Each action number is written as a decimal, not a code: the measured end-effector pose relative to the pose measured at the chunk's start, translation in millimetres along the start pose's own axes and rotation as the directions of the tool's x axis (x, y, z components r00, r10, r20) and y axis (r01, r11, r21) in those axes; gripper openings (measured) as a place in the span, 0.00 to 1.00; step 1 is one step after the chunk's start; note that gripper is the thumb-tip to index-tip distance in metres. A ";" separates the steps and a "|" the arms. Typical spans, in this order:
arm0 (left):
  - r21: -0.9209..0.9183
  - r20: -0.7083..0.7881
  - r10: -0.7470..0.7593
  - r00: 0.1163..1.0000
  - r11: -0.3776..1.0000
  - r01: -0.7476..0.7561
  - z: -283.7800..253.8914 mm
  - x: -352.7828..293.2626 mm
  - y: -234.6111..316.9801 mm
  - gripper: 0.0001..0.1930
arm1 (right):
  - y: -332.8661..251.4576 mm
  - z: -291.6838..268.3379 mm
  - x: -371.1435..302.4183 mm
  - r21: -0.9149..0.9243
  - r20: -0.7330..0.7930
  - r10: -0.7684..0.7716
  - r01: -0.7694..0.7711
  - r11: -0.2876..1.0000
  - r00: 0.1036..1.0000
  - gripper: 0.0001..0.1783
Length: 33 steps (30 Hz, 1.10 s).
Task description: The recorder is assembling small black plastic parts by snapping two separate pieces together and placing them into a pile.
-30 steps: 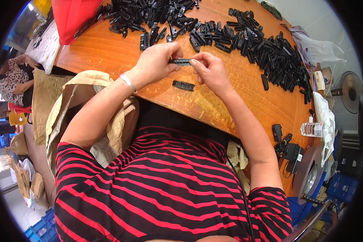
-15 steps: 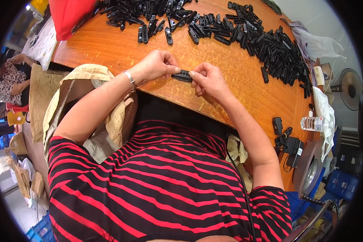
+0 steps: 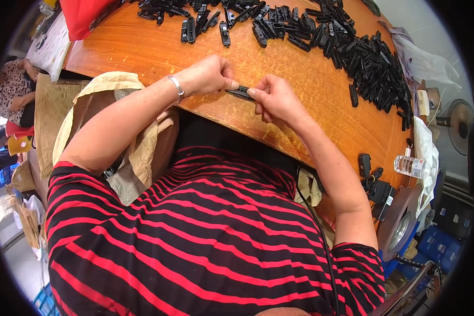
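With left hand [image 3: 211, 75] and right hand [image 3: 279, 100], pinching a black part [image 3: 240, 93] by opposite ends, probably light and stiff, best held there.

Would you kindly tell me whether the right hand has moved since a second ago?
Yes, in this view the right hand now appears closer to the table's near edge.

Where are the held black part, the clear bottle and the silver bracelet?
Black part [image 3: 240, 92]: head view, its exposed middle stretch.
Clear bottle [image 3: 406, 165]: head view, the bare side of its body.
Silver bracelet [image 3: 177, 86]: head view, the outward-facing band.
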<state>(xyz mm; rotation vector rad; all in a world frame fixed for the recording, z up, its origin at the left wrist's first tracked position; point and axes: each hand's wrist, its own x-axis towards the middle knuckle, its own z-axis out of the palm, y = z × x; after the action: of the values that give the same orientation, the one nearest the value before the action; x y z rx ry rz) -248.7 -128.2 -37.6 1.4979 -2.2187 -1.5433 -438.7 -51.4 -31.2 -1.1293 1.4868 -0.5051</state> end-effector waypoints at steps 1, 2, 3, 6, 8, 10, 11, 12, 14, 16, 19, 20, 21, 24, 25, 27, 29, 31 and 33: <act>0.003 0.004 0.002 1.000 1.000 -0.002 0.0 -0.3 2.4 0.12 | -1.8 -1.1 1.7 -0.055 -0.030 -0.006 0.004 0.999 1.000 0.12; 0.031 0.000 -0.023 1.000 0.999 0.023 -0.4 -1.4 5.8 0.12 | -0.4 -4.9 4.6 -0.033 -0.016 -0.016 0.015 0.999 1.000 0.13; 0.061 -0.007 -0.047 0.999 0.997 0.047 -0.9 -2.2 9.4 0.13 | 0.8 -5.1 3.6 -0.031 -0.024 -0.019 0.018 0.999 1.000 0.13; -0.028 -0.085 0.026 0.996 0.999 -0.028 3.5 -0.4 -3.7 0.13 | 3.0 0.5 0.1 -0.050 -0.070 -0.035 0.032 0.998 0.997 0.14; 0.048 -0.100 0.082 0.992 0.996 -0.078 4.8 2.2 -12.6 0.13 | 8.0 3.1 1.2 -0.102 -0.063 -0.103 0.096 0.990 0.993 0.13; 0.138 -0.081 0.078 0.994 0.988 -0.067 3.8 -8.5 -8.1 0.12 | 6.2 1.9 -1.5 -0.067 0.001 -0.100 0.099 0.993 0.995 0.12; 0.223 -0.109 0.162 0.981 0.965 -0.135 1.4 -21.2 -2.4 0.13 | 5.7 -0.9 -3.4 -0.056 0.043 -0.096 0.098 0.994 0.994 0.12; 0.247 -0.148 0.188 0.971 0.958 -0.148 -3.5 -36.9 3.4 0.12 | 4.2 -4.6 -1.4 -0.060 0.040 -0.106 0.108 0.992 0.994 0.12; 0.223 -0.241 0.266 0.933 0.951 -0.214 -22.8 -85.0 31.9 0.10 | 4.1 -16.5 5.1 -0.029 0.001 -0.159 0.159 0.987 0.987 0.12; 0.146 -0.346 0.328 0.879 0.944 -0.295 -50.9 -138.0 40.3 0.08 | 7.3 -29.7 26.8 -0.174 -0.133 -0.289 0.265 0.948 0.948 0.13; 0.147 -0.470 0.241 0.849 0.970 -0.194 -88.0 -214.5 29.1 0.08 | -8.3 -35.2 45.3 -0.505 -0.276 -0.503 0.322 0.801 0.819 0.15; 0.223 -0.486 0.153 0.860 0.974 -0.047 -99.3 -232.5 14.9 0.08 | -11.1 -36.8 54.7 -0.612 -0.336 -0.557 0.273 0.742 0.759 0.16; 0.221 -0.502 0.142 0.853 0.975 -0.032 -100.8 -245.3 5.9 0.08 | -15.4 -33.8 66.9 -0.705 -0.365 -0.620 0.228 0.671 0.695 0.16; 0.398 -0.540 0.102 0.835 0.905 0.147 -96.3 -256.4 -6.2 0.06 | -20.4 -32.4 91.1 -0.745 -0.363 -0.612 0.175 0.644 0.703 0.16; 0.390 -0.551 0.097 0.829 0.908 0.152 -93.5 -249.4 -9.7 0.06 | -22.2 -30.6 96.8 -0.784 -0.353 -0.598 0.122 0.609 0.720 0.16; 0.251 -0.618 0.221 0.754 0.965 -0.077 -90.8 -223.4 -4.8 0.06 | -23.1 -26.6 98.5 -0.769 -0.343 -0.582 0.135 0.625 0.737 0.15; 0.300 -0.587 0.310 0.748 0.941 -0.155 -94.1 -189.8 15.4 0.07 | -18.3 -25.7 90.8 -0.780 -0.315 -0.619 0.176 0.601 0.719 0.13; 0.300 -0.490 0.360 0.794 0.925 -0.235 -95.0 -149.0 26.3 0.07 | -14.9 -21.4 81.7 -0.778 -0.300 -0.638 0.205 0.593 0.709 0.12; 0.469 -0.330 0.520 0.788 0.815 -0.341 -96.5 -96.4 29.0 0.06 | -11.9 -17.5 73.5 -0.779 -0.252 -0.668 0.263 0.569 0.700 0.12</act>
<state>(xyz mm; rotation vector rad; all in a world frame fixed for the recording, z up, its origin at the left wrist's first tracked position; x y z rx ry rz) -166.8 -124.4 75.2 1.1133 -2.4172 -0.5694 -442.7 -124.1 -54.5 -2.2098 1.9131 -0.7001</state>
